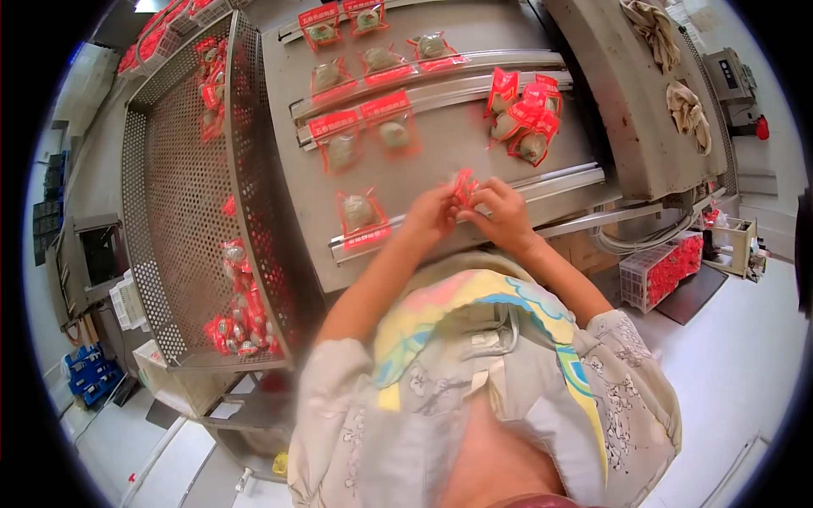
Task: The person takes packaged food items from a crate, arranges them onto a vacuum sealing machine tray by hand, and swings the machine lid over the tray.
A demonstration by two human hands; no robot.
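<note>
In front of my body, my left hand (434, 210) and my right hand (506, 217) are closed, with fingertips pinching a small red plastic pouch (464, 186) between them. Its lower part is hidden by my fingers. Left of the hands, a red and transparent pouch with a pale egg-shaped item (359, 212) rests at the near metal bar (559, 184). Farther back, two similar pouches (394, 131) lie along the middle bar (432, 82), with several more beyond. A loose pile of filled pouches (527, 118) lies to the right on the metal plate (449, 157).
A perforated metal bin (178, 203) stands on the left, with several red pouches (246, 317) inside. To the right is a bulky metal machine part (635, 110) with cloths (690, 114) on it. A crate of red packets (662, 271) sits low at right.
</note>
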